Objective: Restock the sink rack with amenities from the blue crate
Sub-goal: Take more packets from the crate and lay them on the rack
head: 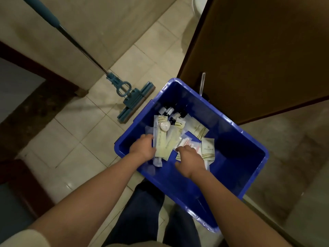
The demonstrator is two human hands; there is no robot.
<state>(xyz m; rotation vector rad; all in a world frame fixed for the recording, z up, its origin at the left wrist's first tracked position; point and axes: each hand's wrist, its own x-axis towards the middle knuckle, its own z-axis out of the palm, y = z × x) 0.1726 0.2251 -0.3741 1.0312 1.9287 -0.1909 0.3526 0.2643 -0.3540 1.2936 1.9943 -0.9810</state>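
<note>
- The crate (236, 143) sits on the floor (80, 136) just ahead of my legs. Both my hands are down inside it, close together but not touching.
- My left hand (142, 147), at the crate's 9 o'clock side, curls round the edge of a stack of long packets (161, 145) and holds it.
- My right hand (190, 157), near the crate's middle, lies knuckles up on the loose sachets (208, 151). Its fingers bend down into them, and I cannot tell whether they pinch one or only press.
- A round disc (163, 127) rests on the packets toward 12 o'clock. Small bottles (169, 113) cluster in the 11 o'clock corner.
- The rack is out of view. A mop (131, 102) lies on the floor at 10 o'clock from the crate, and a door (258, 50) stands at 1 o'clock.
- I judge this to be the picking step: I am gathering stock in the crate, and the carry to the rack is not yet begun.
- The next move probably calls for a firm squeeze on the stack so the slick packets do not fan out. My right hand would take a sachet or steady the pile, and then I would lift it straight up over the crate wall.
</note>
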